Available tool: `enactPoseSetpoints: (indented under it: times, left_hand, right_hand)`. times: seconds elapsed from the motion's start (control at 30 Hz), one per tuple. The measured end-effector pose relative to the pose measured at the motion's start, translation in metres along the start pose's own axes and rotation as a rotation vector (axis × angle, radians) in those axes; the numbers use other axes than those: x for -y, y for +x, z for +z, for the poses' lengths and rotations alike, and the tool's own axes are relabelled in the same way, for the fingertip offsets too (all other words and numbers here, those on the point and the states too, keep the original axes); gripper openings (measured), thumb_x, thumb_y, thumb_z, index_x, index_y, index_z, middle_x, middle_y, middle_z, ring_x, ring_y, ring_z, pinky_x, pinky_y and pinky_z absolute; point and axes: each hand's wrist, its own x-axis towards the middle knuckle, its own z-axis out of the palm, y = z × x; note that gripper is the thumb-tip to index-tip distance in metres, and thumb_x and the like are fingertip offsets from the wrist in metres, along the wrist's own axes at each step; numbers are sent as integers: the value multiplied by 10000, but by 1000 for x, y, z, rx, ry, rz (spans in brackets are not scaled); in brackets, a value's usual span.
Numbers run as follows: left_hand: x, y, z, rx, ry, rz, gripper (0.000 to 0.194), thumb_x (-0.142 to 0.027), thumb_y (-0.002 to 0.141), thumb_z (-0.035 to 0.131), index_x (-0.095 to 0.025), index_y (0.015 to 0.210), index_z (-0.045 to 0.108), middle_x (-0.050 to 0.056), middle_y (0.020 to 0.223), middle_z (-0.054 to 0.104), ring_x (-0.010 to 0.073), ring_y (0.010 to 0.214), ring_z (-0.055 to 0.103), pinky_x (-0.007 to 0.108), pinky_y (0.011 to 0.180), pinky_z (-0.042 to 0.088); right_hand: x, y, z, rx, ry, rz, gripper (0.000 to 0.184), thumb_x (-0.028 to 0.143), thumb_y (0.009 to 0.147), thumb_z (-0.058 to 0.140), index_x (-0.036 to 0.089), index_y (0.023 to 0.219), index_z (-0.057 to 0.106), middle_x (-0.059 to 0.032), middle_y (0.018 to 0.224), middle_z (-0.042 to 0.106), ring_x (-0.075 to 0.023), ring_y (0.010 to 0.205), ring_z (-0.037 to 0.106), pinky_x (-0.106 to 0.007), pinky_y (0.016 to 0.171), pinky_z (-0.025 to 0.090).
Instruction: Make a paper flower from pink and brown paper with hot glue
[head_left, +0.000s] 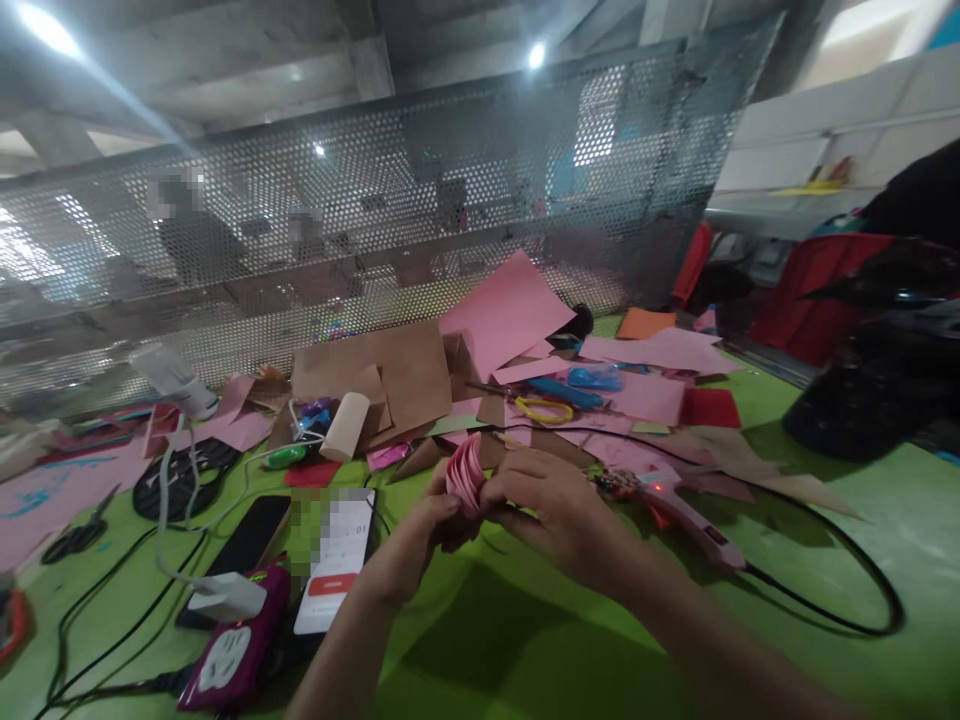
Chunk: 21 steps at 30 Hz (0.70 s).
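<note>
Both my hands meet over the green table [862,500] and pinch a folded, pleated pink paper piece [466,474]. My left hand [420,545] grips its lower left side with closed fingers. My right hand [551,505] curls over its right side. A pink hot glue gun [679,505] with a lit red light lies just right of my right hand, its black cord [847,560] looping off to the right.
Two phones [337,560] and a purple power strip [232,650] with a white plug lie at the left. Scissors [79,535], pink and brown paper sheets [405,370], a cardboard roll [346,425] and yellow-handled scissors [544,410] litter the back. A perforated metal screen [450,200] stands behind.
</note>
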Motion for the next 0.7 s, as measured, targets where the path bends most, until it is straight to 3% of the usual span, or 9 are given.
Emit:
enactPoseSetpoints:
  times: [0.1, 0.27, 0.43, 0.53, 0.7]
  left_hand:
    - [1, 1, -1, -3, 77, 116, 233, -286, 821, 543, -204, 1038, 570, -24, 749, 494, 103, 612, 400, 227, 554, 289]
    - [7, 11, -8, -59, 143, 164, 284, -343, 802, 581, -221, 1053, 526, -23, 735, 537, 121, 609, 418, 236, 556, 317]
    - [19, 26, -19, -117, 144, 112, 463, -423, 721, 673, -218, 1104, 513, -25, 705, 557, 113, 554, 427, 244, 511, 306]
    - [20, 28, -19, -93, 141, 148, 544, -442, 724, 686, -224, 1180, 484, -26, 717, 572, 107, 542, 427, 244, 505, 297]
    - [14, 22, -11, -58, 128, 205, 506, -366, 701, 709, -220, 1141, 506, -48, 709, 555, 85, 528, 400, 229, 506, 285]
  right_hand:
    - [-2, 0, 1, -62, 50, 20, 48, 162, 873, 656, 204, 896, 661, -38, 861, 686, -179, 815, 601, -282, 712, 448]
    - [-1, -1, 2, -175, 156, 85, 85, 135, 870, 653, 210, 909, 649, -28, 866, 676, -160, 804, 621, -257, 700, 478]
    - [1, -1, 7, -171, 172, 76, 127, 133, 883, 641, 221, 960, 691, -41, 900, 712, -179, 856, 653, -288, 754, 509]
    - [2, -1, 9, -158, 163, 99, 150, 130, 882, 644, 223, 986, 699, -49, 916, 718, -190, 873, 658, -306, 761, 516]
    - [1, -2, 9, -151, 169, 113, 166, 142, 889, 635, 227, 1015, 700, -58, 946, 720, -203, 901, 655, -325, 775, 519]
